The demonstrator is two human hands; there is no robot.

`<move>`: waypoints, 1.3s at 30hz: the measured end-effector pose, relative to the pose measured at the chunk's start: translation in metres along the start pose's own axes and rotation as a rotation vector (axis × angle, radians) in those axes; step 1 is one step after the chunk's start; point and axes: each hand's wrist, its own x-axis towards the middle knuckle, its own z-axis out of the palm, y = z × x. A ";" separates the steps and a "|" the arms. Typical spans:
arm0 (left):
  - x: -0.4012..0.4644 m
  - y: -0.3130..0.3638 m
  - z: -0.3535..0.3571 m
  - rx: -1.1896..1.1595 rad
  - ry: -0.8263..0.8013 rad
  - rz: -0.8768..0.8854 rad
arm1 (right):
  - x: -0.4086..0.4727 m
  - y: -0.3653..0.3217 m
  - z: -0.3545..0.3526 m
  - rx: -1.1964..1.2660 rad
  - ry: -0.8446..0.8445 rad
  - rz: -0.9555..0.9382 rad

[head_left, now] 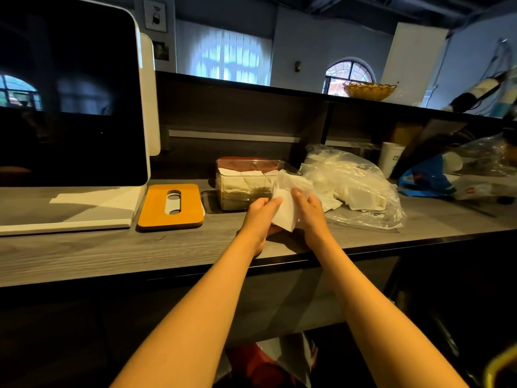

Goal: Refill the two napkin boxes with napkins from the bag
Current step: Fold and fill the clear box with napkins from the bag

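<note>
Two hands, left hand (pixel 261 212) and right hand (pixel 309 210), clamp their fingers on a white paper napkin stack (pixel 288 200) above the grey wood table (pixel 84 247); clear plastic napkin box (pixel 243 189) at ten o'clock; crinkled transparent bag (pixel 361 186) at two o'clock.

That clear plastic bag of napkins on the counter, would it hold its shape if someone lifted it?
Probably not. The bag lies crumpled and slumped on the counter, so it looks thin and floppy. It likely weighs little, holding only paper napkins. Its open mouth might spill loose ones.
</note>
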 end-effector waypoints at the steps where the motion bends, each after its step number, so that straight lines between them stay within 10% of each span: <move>1: 0.001 0.000 0.000 -0.057 -0.026 -0.023 | -0.001 0.000 -0.001 0.021 -0.020 0.000; 7: -0.001 0.002 -0.001 -0.200 -0.176 -0.160 | -0.002 0.001 -0.001 0.135 -0.105 0.107; 17: 0.008 -0.008 -0.001 -0.063 0.163 0.030 | -0.004 0.002 0.001 0.004 -0.078 0.106; 39: 0.004 0.000 -0.002 -0.229 0.144 -0.095 | -0.002 0.000 -0.004 0.200 0.190 0.210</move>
